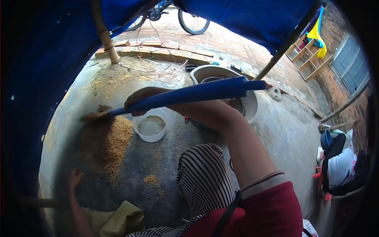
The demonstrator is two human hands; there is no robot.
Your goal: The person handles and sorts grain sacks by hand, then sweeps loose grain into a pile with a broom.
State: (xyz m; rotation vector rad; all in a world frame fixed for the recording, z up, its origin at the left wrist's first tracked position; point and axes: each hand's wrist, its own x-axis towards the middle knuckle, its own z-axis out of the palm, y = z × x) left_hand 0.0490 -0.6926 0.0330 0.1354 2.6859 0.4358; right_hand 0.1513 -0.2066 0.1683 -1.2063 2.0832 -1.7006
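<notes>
My right hand (137, 101) grips the long blue handle of a broom (189, 94). The broom's bristle end (96, 114) rests on the concrete floor at the top of a pile of yellow-brown grain (114, 146). A white bowl (150, 125) holding a little pale grain stands just right of the pile, under my right hand. My left hand (75, 177) is low at the left, near the bottom edge of the grain. It is blurred, so I cannot make out whether it holds anything. My striped knee (203, 177) is bent in the foreground.
A large pale basin (250, 106) with a sieve in it stands behind my right arm. An olive sack (118, 221) lies at the bottom. A bamboo pole (104, 33), a brick ledge (166, 53) and a bicycle (192, 21) are beyond. Another person (337, 162) crouches at the right.
</notes>
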